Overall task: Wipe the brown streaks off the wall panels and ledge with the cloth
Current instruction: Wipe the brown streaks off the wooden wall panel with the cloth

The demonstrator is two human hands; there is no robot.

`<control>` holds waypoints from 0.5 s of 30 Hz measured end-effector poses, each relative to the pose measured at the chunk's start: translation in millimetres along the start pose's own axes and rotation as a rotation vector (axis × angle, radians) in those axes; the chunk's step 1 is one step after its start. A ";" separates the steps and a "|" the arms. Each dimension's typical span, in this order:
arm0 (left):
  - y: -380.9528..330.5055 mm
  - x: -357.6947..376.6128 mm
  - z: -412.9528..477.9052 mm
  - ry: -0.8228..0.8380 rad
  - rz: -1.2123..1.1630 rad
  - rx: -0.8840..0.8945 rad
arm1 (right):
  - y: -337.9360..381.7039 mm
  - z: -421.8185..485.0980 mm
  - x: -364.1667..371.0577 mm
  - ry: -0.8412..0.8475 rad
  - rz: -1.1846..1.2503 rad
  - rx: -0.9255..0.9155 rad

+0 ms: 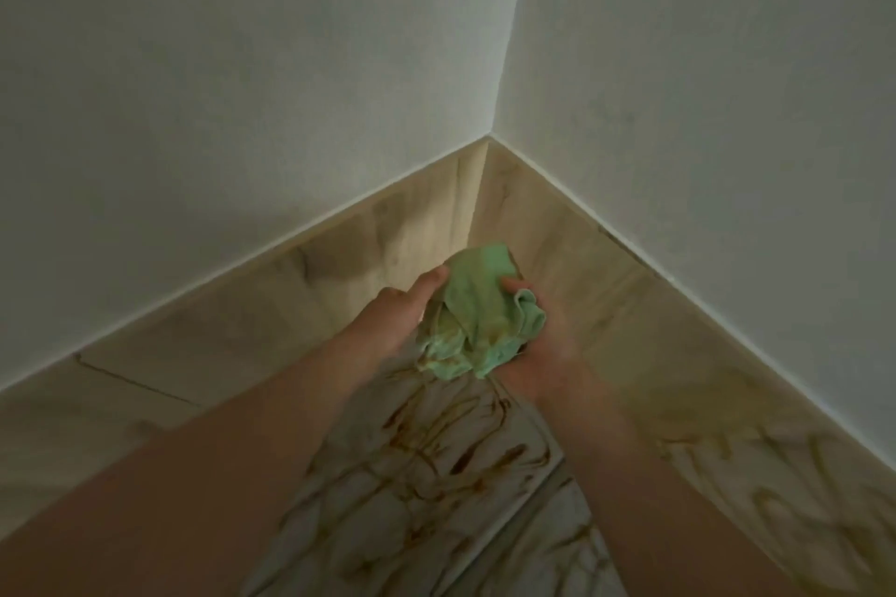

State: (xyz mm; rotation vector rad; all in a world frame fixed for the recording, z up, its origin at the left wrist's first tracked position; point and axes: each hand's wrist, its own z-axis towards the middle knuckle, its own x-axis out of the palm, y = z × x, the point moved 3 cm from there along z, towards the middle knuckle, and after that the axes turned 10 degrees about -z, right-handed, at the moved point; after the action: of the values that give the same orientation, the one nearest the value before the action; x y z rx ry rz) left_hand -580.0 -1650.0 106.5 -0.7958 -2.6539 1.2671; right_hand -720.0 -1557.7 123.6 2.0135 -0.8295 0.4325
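Observation:
A crumpled green cloth (477, 310), stained brown along its lower folds, is bunched between both hands in front of the room corner. My left hand (402, 310) grips its left side, thumb up along the cloth. My right hand (543, 344) cups it from the right and below, a fingertip showing over the top. Brown streaks (446, 441) cover the pale marbled surface below the hands. More brown streaks (776, 465) mark the wood-look panel (606, 286) at lower right. The left wood-look panel (300, 300) shows faint smears only.
White painted walls (242, 87) rise above the wood-look panels and meet in a corner (489, 135). A dark seam (126, 378) crosses the left panel. A groove (523, 499) runs across the streaked surface between my forearms.

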 end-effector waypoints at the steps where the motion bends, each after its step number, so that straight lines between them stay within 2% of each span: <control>1: 6.3 9.4 -0.2 0.136 -0.197 -0.073 | 2.5 -0.6 -3.5 -0.041 -0.009 0.005; 2: 9.8 19.9 1.7 0.278 -0.410 -0.101 | 9.5 -1.8 -4.8 -0.100 -0.064 0.019; 4: 7.9 32.3 4.6 0.407 -0.674 -0.054 | 20.8 -2.8 -7.3 -0.171 -0.138 0.040; 7: -2.9 41.4 17.4 0.372 -0.859 0.094 | 40.1 2.0 -12.1 -0.279 -0.426 0.033; 9: -7.9 46.5 22.8 0.352 -0.939 0.082 | 59.2 2.0 -19.7 -0.439 -0.741 -0.024; 11: -4.6 51.1 25.7 0.363 -0.997 0.024 | 74.6 2.3 -20.0 -0.507 -0.977 -0.063; 13: 4.3 56.6 30.7 0.369 -1.060 -0.022 | 89.5 2.0 -15.7 -0.554 -1.377 -0.105; 15: 12.4 56.7 34.9 0.337 -1.119 -0.049 | 108.1 4.8 -6.7 -0.581 -2.004 -0.242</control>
State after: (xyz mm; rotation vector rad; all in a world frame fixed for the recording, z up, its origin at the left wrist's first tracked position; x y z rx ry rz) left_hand -634.0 -1640.0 66.9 0.4442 -2.1975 0.6593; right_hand -800.4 -1600.3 182.6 1.7432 0.9811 -1.3100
